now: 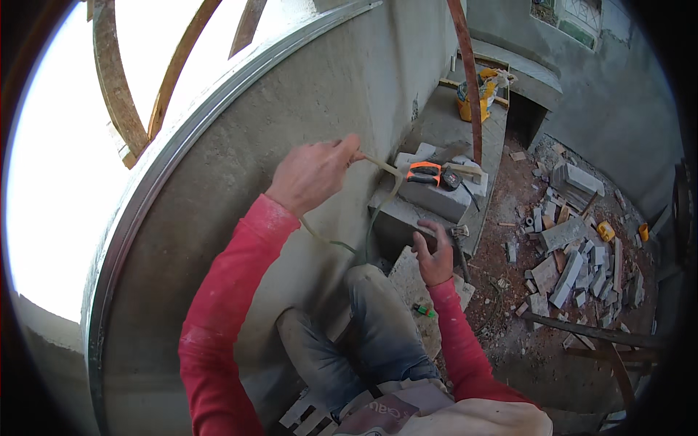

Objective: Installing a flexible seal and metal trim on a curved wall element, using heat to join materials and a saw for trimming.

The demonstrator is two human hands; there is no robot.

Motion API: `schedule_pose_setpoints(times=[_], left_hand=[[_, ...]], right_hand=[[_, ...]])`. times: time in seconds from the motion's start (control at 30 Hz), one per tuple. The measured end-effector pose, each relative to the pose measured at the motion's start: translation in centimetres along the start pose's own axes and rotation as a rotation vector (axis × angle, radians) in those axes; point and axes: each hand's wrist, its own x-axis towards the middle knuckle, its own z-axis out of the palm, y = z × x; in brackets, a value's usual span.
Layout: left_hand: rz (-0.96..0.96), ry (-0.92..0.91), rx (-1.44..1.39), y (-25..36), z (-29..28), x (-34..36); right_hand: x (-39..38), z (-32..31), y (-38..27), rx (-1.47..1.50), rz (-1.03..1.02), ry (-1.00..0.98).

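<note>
The gray wall (291,109) is big and rough. A block (436,190) sits on the ledge with a tape measure (430,173) on top. The left hand (314,173) pinches a thin hose (382,203) against the wall. The right hand (435,256), fingers curled, holds its low end. The hose could slip or knock the tape measure off.

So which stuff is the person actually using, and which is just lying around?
In use:
left hand pinching a thin hose against the grey wall
right hand by the grey block

Lying about:
orange tape measure
broken stone pieces
yellow bucket
</note>
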Motion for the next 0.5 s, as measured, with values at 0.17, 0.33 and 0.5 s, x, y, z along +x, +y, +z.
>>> schedule_pose_setpoints(times=[0.17,0.33,0.5], left_hand=[[0.015,-0.133,-0.204,3.1,4.1,-0.5],[-0.063,-0.162,-0.249,2.4,6.6,-0.6],[-0.092,-0.140,-0.329,3.4,10.8,-2.1]], right_hand=[[5.7,1.5,-6.9,-0.172,-0.361,-0.087],[9.8,-0.8,-5.6,-0.418,-0.531,-0.166],[8.8,-2.6,-3.1,-0.557,-0.446,-0.214]])
